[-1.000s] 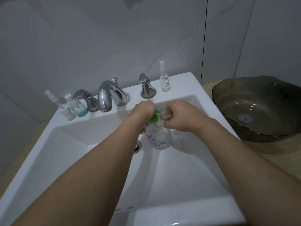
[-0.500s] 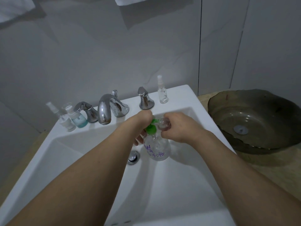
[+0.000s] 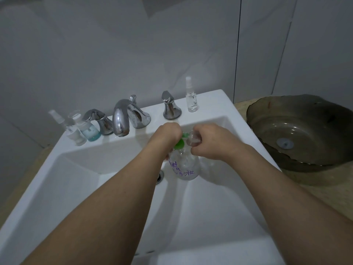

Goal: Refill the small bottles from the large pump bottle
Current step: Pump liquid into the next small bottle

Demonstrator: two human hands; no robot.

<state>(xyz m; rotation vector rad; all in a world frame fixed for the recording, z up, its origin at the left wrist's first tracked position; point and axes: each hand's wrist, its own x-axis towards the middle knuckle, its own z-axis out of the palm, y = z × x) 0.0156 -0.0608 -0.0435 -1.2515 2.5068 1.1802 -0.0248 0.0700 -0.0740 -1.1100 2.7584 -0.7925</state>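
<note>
1. We see the large pump bottle (image 3: pixel 184 167), clear with purple writing, upright in the white sink (image 3: pixel 80 180) beside the drain (image 3: pixel 159 177).
2. Our left hand (image 3: pixel 168 135) curls over its green pump head (image 3: pixel 180 143).
3. Our right hand (image 3: pixel 208 141) grips a small clear bottle (image 3: pixel 193 139) at the pump.
4. More small bottles (image 3: pixel 82 129) stand left of the faucet (image 3: pixel 124 116); a spray bottle (image 3: pixel 191 96) stands at the right.
</note>
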